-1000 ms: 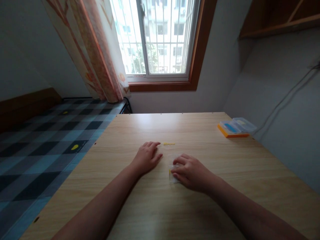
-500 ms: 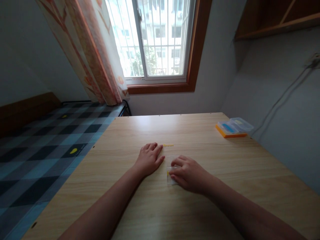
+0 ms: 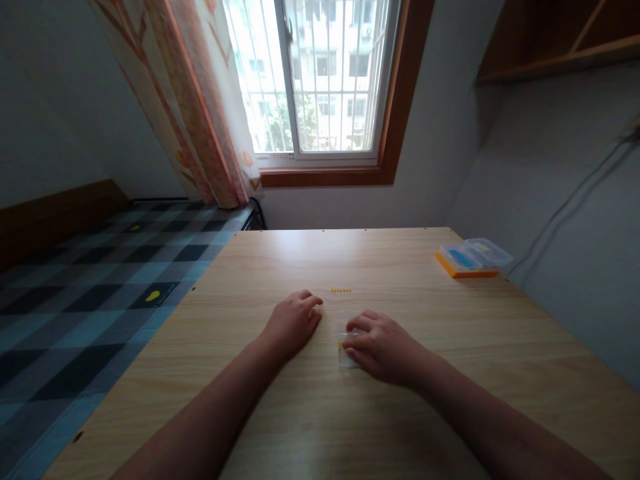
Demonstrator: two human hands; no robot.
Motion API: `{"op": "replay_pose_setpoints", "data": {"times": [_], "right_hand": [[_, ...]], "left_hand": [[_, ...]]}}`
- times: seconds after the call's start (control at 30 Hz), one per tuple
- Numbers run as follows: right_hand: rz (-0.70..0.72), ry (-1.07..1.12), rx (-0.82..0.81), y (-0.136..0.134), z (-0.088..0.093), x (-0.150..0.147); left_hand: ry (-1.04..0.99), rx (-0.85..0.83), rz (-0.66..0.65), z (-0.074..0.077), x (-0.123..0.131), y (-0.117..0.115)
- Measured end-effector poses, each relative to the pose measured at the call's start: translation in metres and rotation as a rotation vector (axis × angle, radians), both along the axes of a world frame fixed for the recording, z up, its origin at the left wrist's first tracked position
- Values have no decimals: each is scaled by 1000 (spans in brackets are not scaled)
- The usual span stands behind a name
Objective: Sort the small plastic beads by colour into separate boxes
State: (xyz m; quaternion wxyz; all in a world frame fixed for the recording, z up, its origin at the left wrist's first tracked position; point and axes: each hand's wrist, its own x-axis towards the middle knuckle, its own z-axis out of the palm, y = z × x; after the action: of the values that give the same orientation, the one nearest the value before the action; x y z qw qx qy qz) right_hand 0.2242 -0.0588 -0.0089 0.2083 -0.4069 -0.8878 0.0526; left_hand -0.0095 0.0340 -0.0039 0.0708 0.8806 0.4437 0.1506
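Note:
My left hand [image 3: 294, 323] lies on the wooden table, its thumb and fingers closed around a small yellow piece [image 3: 319, 311] that shows between the tips. To its right, my right hand [image 3: 384, 347] bends its fingers over a small clear plastic box [image 3: 346, 360] and grips it; the palm covers much of the box. Something yellow shows at the box's left side, beside the fingertips. Beyond both hands, a short row of tiny yellow pieces [image 3: 341, 290] lies on the table, too small to make out in detail.
An orange case with a clear lid [image 3: 467, 260], blue inside, sits at the table's [image 3: 300, 427] far right edge. A bed with a checked cover [image 3: 100, 293] stands to the left. Ahead are a curtain [image 3: 200, 100] and a barred window; a shelf hangs upper right.
My left hand has drawn back slightly from the yellow row, and its spread fingers have closed on a small yellow piece. The right hand stays at the clear box. The view has shifted a little.

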Motion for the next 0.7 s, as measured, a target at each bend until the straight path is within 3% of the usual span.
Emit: {"op": "replay_pose_setpoints", "data": {"times": [0.33, 0.53, 0.7], "right_hand": [[7, 8, -23, 0, 4, 0], [-38, 36, -23, 1, 2, -3], [-91, 31, -25, 2, -2, -4]], "left_hand": [[4, -20, 13, 10, 5, -9], [-101, -88, -137, 22, 11, -33], [-72, -168, -222, 20, 17, -44]]}}
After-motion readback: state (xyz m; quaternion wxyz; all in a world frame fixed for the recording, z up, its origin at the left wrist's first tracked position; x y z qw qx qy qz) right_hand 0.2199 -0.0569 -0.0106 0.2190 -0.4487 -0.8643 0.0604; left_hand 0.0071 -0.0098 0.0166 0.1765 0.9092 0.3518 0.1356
